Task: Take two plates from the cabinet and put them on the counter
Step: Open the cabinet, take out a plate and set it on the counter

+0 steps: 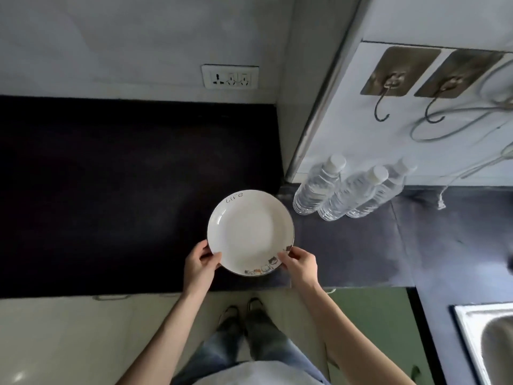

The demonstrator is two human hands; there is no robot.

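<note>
Plate: a white round plate (249,232) with a thin dark rim is straight in front of you, over the near right part of the dark surface (111,190). Small cartoon figures run along its rim from 4 to 6 o'clock, and there is some lettering at 11 o'clock.
Plate contact: you cannot tell from this view whether it rests on the surface or is held just above it. One plate is in view.
Left hand: your left hand (201,265) holds the rim at 8 o'clock, with the thumb on top and the fingers curled underneath.
Right hand: your right hand (301,263) holds the rim at 4 o'clock, with the thumb lying on the rim beside the figures.
Bottles: three clear water bottles (352,195) with white caps stand close together at 2 o'clock from the plate. They are near it but apart, at the foot of a white panel (347,120).
Hooks: two stick-on hooks (388,79) sit on that panel at 1 o'clock, with a pale cable (458,123) looped beside them.
Socket: a wall socket (230,76) is at 12 o'clock, above the back edge of the surface.
Sink: the corner of a steel sink (488,343) shows at 4 o'clock, well apart from the plate.
Floor: your shoes (241,309) are at 6 o'clock, below the surface's front edge.
</note>
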